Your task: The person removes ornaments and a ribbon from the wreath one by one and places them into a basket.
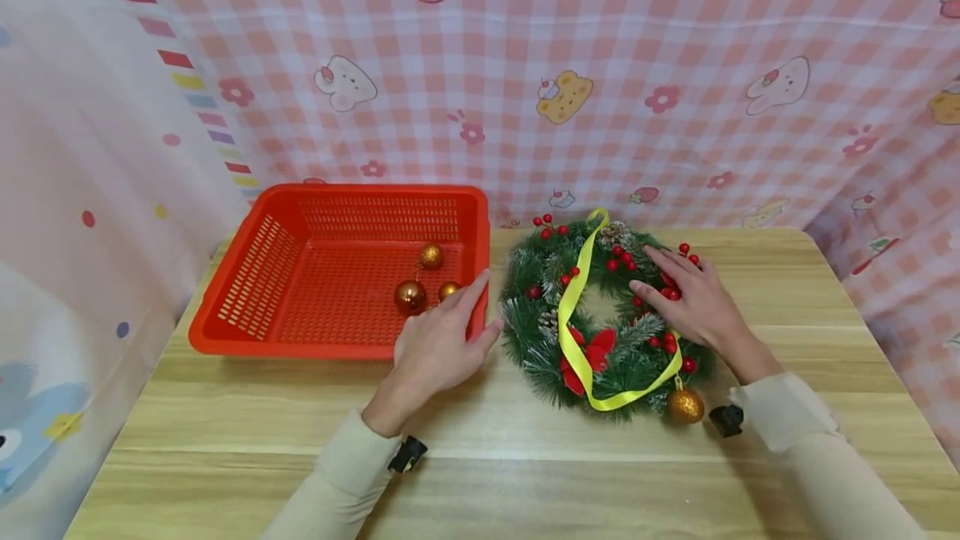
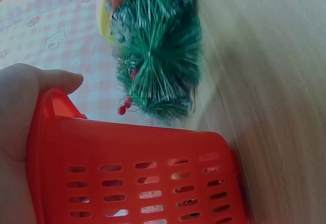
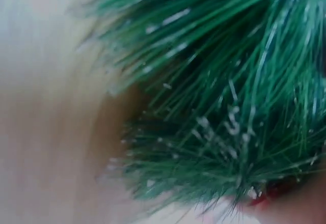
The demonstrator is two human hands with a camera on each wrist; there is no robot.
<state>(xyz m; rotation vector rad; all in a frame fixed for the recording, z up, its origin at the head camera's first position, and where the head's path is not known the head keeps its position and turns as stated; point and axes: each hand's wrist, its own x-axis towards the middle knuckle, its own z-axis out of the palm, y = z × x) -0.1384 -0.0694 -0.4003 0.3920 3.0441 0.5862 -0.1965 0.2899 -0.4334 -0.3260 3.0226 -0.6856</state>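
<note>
Overhead head view; wrist close-ups, perhaps blurred.

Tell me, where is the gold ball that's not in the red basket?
In the head view, the gold ball sits at the wreath's lower right edge, on the table, near the right sleeve.

The basket (image 1: 315,273), holding seemingly three baubles (image 1: 411,297), sits left of the wreath (image 1: 600,315) on the table (image 1: 525,457).
</note>
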